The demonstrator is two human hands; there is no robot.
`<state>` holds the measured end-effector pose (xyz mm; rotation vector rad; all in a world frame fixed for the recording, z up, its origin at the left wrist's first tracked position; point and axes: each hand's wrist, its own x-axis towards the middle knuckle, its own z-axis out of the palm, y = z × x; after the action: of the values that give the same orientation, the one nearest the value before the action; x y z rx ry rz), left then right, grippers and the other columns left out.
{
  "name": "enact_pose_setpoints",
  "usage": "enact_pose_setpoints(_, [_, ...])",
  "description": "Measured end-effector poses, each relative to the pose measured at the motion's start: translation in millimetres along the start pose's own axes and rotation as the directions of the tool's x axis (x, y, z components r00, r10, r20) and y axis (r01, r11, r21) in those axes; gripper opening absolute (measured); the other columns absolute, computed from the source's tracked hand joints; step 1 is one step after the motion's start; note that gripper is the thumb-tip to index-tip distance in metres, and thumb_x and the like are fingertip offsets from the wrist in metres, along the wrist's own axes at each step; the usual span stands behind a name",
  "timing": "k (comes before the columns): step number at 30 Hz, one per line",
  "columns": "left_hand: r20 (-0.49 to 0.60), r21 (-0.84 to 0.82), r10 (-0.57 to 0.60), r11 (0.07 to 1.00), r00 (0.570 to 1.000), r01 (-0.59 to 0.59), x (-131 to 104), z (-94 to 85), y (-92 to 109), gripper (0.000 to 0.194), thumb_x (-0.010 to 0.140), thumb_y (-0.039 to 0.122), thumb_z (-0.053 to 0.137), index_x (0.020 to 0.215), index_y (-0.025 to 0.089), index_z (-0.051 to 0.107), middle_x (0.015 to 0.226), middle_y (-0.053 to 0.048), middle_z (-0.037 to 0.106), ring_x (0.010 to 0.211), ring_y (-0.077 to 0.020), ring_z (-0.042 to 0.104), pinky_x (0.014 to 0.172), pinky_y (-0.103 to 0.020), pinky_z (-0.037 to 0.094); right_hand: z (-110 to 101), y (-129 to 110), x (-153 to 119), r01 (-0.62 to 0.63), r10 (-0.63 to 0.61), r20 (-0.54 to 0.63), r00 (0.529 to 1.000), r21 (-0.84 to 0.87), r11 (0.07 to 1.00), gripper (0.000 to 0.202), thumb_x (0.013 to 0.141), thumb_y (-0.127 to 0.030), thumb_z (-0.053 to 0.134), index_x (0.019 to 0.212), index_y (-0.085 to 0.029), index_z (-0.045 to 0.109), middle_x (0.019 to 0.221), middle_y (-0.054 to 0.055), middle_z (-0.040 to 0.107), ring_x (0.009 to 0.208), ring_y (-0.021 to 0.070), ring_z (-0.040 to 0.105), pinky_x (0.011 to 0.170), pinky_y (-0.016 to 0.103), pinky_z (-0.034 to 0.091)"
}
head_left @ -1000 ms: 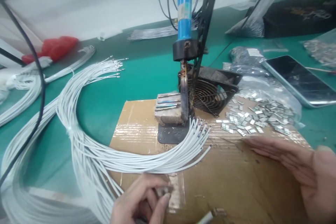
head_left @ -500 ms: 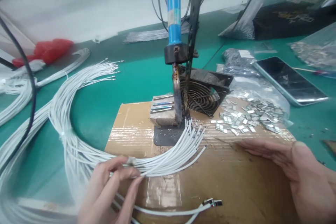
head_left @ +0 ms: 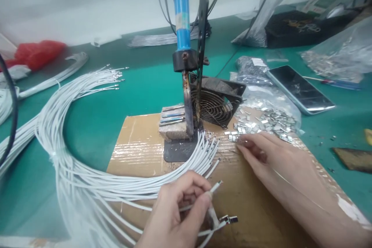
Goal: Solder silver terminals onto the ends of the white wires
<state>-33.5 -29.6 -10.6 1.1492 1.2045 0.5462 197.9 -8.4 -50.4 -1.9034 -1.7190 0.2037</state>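
My left hand (head_left: 186, 209) pinches one white cable (head_left: 216, 186) between thumb and fingers, just short of its stripped tip. Beside that hand lies a large bundle of white cables (head_left: 136, 186), its ends fanned out on the cardboard. Two cable ends with small metal connectors (head_left: 231, 219) rest just below and to the right of the left hand. My right hand (head_left: 270, 155) reaches to the near-left edge of a pile of small metal connectors (head_left: 269, 120). Its thumb and forefinger are drawn together on a connector there; the fingertips partly hide it.
A blue-handled soldering iron (head_left: 182, 19) stands upright in a holder, its tip beside a block (head_left: 174, 126) carrying thin metal rods. Behind is a black fan (head_left: 217, 102). A phone (head_left: 300, 89) and plastic bags lie right. Cardboard (head_left: 130, 139) covers part of the green table.
My left hand has moved right, from the cable bundle to a single cable. The right hand has gone from open at the right to the connector pile, fingers pinched. The view has shifted slightly.
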Motion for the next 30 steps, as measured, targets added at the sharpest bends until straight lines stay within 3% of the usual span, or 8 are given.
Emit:
enact_pose_setpoints(7, [0.043,-0.237,-0.082,0.967,0.996,0.09,7,-3.3,-7,0.04,0.086,0.055,0.08,0.089,0.017,0.068,0.067,0.005,0.055,0.046,-0.0039,0.025,0.043,-0.021,0.012,7,8,1,0.062,-0.063,-0.032,0.997,-0.044,0.997,0.022,0.092,-0.037,0.058,0.092,-0.022,0.074,0.076,0.0,0.07,0.061,0.0175,0.066,0.058,0.031,0.043])
enact_pose_setpoints(12, [0.023,-0.273,-0.122,0.954,0.992,0.124,6,-1.3,-2,0.04,0.084,0.053,0.083,0.097,0.016,0.074,0.068,0.005,0.055,0.051,-0.0052,0.03,0.047,-0.022,0.014,6,5,3,0.07,-0.071,-0.023,0.997,-0.021,0.997,0.028,0.093,-0.039,0.053,0.089,-0.022,0.076,0.078,0.002,0.07,0.058,0.0163,0.063,0.056,0.031,0.041])
enact_pose_setpoints(16, [-0.024,-0.276,-0.123,0.955,0.992,0.112,5,0.5,3,0.037,0.085,0.047,0.083,0.1,0.014,0.077,0.065,0.006,0.05,0.056,-0.0074,0.033,0.053,-0.024,0.019,-1,1,2,-0.004,0.004,0.006,1.0,0.048,0.999,0.027,0.084,-0.043,0.058,0.079,-0.022,0.075,0.066,0.002,0.069,0.053,0.0185,0.064,0.052,0.033,0.044])
enact_pose_setpoints(21, [-0.033,-0.287,-0.129,0.951,0.991,0.114,4,0.7,3,0.039,0.085,0.048,0.082,0.106,0.015,0.081,0.065,0.006,0.044,0.057,-0.0083,0.028,0.054,-0.026,0.014,-9,2,1,-0.138,0.129,0.061,0.99,0.164,0.977,0.029,0.079,-0.05,0.065,0.075,-0.024,0.077,0.059,0.001,0.071,0.048,0.0214,0.068,0.048,0.034,0.049])
enact_pose_setpoints(26, [-0.016,-0.323,-0.122,0.94,0.992,0.111,2,-1.0,5,0.043,0.088,0.047,0.08,0.115,0.015,0.078,0.062,0.008,0.043,0.055,-0.007,0.028,0.051,-0.024,0.015,-10,-1,-1,-0.23,0.196,0.138,0.971,0.3,0.926,0.027,0.076,-0.048,0.074,0.071,-0.022,0.078,0.057,0.002,0.073,0.043,0.0193,0.068,0.037,0.027,0.048])
enact_pose_setpoints(30, [0.014,-0.343,-0.175,0.924,0.984,0.17,2,-3.6,4,0.046,0.086,0.051,0.082,0.113,0.016,0.069,0.061,0.009,0.05,0.048,-0.004,0.028,0.047,-0.02,0.015,-9,-7,-7,-0.249,0.247,0.054,0.967,0.385,0.889,0.026,0.074,-0.047,0.079,0.068,-0.022,0.077,0.056,0.002,0.074,0.042,0.0189,0.071,0.036,0.02,0.051])
